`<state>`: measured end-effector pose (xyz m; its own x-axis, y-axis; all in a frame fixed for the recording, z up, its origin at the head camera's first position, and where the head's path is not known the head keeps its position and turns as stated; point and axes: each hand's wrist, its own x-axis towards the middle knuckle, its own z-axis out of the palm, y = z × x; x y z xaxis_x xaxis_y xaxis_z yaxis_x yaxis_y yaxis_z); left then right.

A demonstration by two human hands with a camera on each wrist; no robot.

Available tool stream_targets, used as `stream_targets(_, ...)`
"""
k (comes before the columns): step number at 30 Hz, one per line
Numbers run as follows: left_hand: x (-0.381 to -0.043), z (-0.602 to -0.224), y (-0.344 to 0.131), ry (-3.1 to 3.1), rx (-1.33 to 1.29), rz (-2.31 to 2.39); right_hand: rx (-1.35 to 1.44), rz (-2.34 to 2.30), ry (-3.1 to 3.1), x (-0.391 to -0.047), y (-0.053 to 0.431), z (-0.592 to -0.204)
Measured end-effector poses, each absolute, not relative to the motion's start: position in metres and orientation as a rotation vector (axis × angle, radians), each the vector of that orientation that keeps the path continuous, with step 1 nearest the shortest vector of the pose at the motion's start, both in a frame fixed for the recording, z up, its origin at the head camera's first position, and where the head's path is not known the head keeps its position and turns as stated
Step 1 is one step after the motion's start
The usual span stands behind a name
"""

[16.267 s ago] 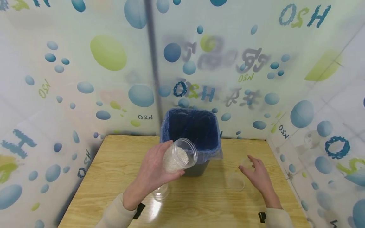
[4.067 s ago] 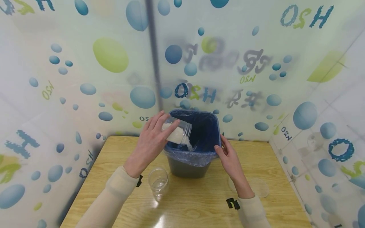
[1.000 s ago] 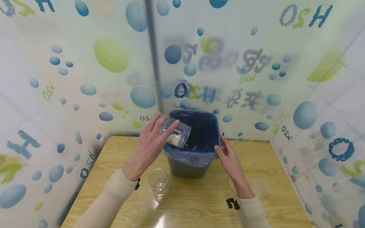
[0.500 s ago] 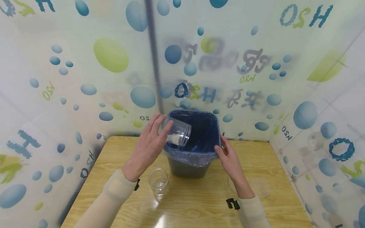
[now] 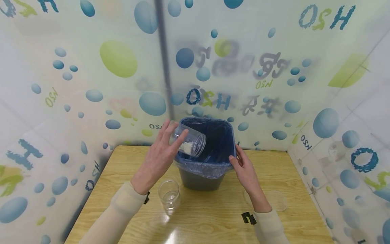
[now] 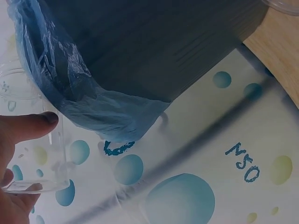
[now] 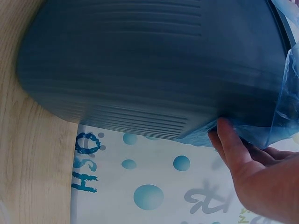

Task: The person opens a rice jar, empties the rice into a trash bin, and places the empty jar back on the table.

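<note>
My left hand [image 5: 155, 157] holds a clear plastic jar [image 5: 195, 135] tipped on its side, its mouth over the trash can [image 5: 201, 181]. A small heap of white grains [image 5: 186, 147], like rice, lies along the jar's lower wall. In the left wrist view the thumb [image 6: 35, 127] presses on the jar's side. The dark grey can stands upright, lined with a blue bag [image 5: 207, 169] folded over its rim. My right hand [image 5: 245, 169] grips the can's right rim, thumb inside; in the right wrist view its fingers [image 7: 229, 140] press bag and outer wall.
A second clear jar [image 5: 169, 196] stands open on the wooden table [image 5: 213, 217], left of the can's front. Two clear round lids lie at the right; one lid [image 5: 276, 200] shows, the other is partly behind my right wrist. A patterned curtain [image 5: 122, 101] hangs behind the table.
Earlier my left hand held the nearly full jar before the can, my right hand by the lids. Grains then poured into the can and the heap shrank; my right hand moved to the rim.
</note>
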<state>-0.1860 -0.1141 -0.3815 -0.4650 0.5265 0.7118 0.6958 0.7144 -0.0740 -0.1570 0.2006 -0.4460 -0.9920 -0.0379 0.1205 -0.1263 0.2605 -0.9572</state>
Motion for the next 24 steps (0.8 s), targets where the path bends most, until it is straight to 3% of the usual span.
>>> stream_targets(17,-0.194,-0.376,-0.112,-2.070,-0.955,-0.280,0.171,1.874,-2.426,-0.157,0.198,-0.445)
stream_targets(24,-0.192,-0.372,-0.110,-2.178,-1.091,-0.133,0.156,1.867,-2.436,-0.157,0.199,-0.445)
